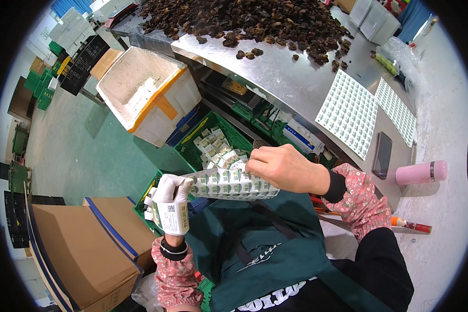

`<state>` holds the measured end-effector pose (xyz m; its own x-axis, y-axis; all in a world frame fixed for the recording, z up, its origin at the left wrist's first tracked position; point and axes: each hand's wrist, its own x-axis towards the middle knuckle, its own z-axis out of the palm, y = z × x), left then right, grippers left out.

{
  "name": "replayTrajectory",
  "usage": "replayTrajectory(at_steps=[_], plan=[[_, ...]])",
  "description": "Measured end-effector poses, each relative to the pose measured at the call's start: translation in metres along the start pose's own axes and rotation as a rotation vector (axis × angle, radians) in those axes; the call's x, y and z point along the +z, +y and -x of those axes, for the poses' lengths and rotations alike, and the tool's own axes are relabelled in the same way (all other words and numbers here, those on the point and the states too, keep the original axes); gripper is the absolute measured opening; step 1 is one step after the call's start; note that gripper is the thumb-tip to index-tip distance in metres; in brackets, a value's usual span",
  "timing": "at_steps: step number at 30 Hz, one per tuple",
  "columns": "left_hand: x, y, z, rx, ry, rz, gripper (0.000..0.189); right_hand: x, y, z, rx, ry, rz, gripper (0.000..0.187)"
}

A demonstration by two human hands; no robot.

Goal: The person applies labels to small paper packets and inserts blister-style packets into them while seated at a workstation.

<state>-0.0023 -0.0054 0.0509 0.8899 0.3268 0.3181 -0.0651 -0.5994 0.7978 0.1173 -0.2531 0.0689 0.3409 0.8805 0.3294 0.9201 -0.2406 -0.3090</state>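
My left hand (171, 191), in a white glove, grips the left end of a sticker sheet (222, 183) with rows of green-and-white round labels. A small white printed carton (173, 216) is held against the same hand below the fingers and bears writing and a printed code. Bare, my right hand (282, 167) pinches the sheet's upper right edge between thumb and fingers; whether a single sticker is between the fingertips is hidden. The sheet is bent in front of my dark green apron (253, 234). Just beyond it, a green plastic crate (185, 146) contains several small white labelled cartons (214, 146).
A steel table (280, 82) carries a heap of dried dark mushrooms (249, 19), two sticker sheets (349, 111) (396, 109), a smartphone (382, 154) and a pink bottle (419, 172). A foam box (144, 89) stands beyond the crate; cardboard boxes (82, 249) stand at left.
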Motion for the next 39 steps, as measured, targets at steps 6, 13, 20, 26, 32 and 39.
replayTrajectory(at_steps=[6,13,20,26,32,39], plan=[[0.024,-0.041,-0.007,-0.026,-0.019,-0.193,0.020,0.015,-0.010,0.006,0.000,0.026,-0.146,0.018],[0.011,-0.044,-0.014,-0.395,-0.189,0.250,0.016,-0.017,-0.003,0.015,0.618,0.009,-1.099,0.008],[-0.048,0.003,-0.021,-0.348,-0.542,0.537,0.011,-0.007,0.038,0.007,0.714,0.292,-1.531,0.009],[-0.045,0.061,-0.024,-0.157,-0.748,0.664,0.014,0.042,0.020,-0.050,0.670,0.083,-1.483,0.012],[-0.011,0.077,-0.024,-0.514,-0.484,0.775,0.015,0.102,-0.024,-0.036,0.411,0.232,-1.254,0.017],[0.022,0.037,0.001,-0.550,-0.504,0.722,0.020,0.073,-0.036,0.050,0.629,-0.027,-1.026,0.017]])
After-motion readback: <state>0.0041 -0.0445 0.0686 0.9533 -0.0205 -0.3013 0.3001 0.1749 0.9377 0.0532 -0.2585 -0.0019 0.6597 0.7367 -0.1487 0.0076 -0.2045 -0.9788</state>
